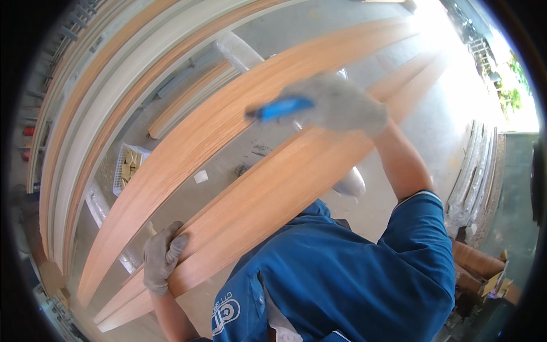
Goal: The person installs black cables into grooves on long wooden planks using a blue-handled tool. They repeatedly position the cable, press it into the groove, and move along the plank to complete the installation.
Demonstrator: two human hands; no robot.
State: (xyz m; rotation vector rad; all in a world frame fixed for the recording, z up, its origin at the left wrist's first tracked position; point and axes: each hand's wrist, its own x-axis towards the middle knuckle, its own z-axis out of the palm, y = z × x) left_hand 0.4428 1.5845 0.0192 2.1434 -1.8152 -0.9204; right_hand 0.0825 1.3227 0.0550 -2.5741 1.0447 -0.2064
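Note:
My gloved left hand [163, 257] is wrapped round the near wooden board [273, 194] close to its left end. The board is long and grooved lengthwise, and lies slanting in front of my body. Above its far edge, my gloved right hand [342, 102] is closed round a slim blue tool [283, 108] with a dark end pointing left. Motion blurs this hand, and the tool's exact kind does not show. Beyond it, a second long wooden board [188, 142] runs roughly alongside, with a gap between the two.
Plastic-wrapped supports [236, 50] pass under the boards. More long wood and white profiles [91, 125] are stacked at the left. A white basket [118, 171] holds small wooden pieces. Cardboard boxes [478, 268] and plastic-wrapped lengths [470, 176] are at the right.

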